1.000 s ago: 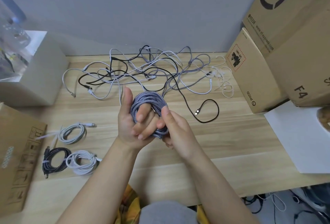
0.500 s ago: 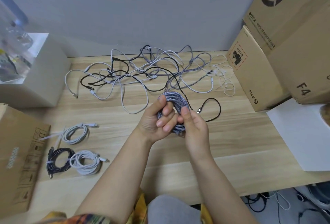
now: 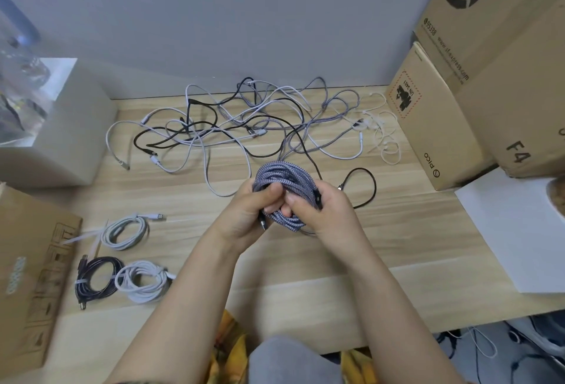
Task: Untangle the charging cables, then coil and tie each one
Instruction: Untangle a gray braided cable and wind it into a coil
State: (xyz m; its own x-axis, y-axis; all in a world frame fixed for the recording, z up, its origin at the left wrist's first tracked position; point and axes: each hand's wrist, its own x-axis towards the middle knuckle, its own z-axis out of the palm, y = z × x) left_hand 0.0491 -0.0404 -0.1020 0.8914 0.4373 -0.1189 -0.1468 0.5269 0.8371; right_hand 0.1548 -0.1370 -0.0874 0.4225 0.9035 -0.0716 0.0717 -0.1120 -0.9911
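Forearms reach up from the bottom edge to the middle of the wooden table (image 3: 305, 285), where we see both hands closed on one braided grey-blue cable coil (image 3: 282, 177). Our left hand (image 3: 244, 215) curls its fingers over the coil's left side; our right hand (image 3: 324, 212) grips the right side, a dark connector showing against its fingers. The coil is held just above the tabletop, in front of the loose pile. To the near left we note three finished bundles: a black tied coil (image 3: 96, 278) touching a white tied coil (image 3: 143, 281), and a light grey coil (image 3: 125, 230) behind them. Farther back, tangled cables (image 3: 244, 120), white, grey and black, spread along the wall. Cardboard boxes (image 3: 434, 120) stand at far right.
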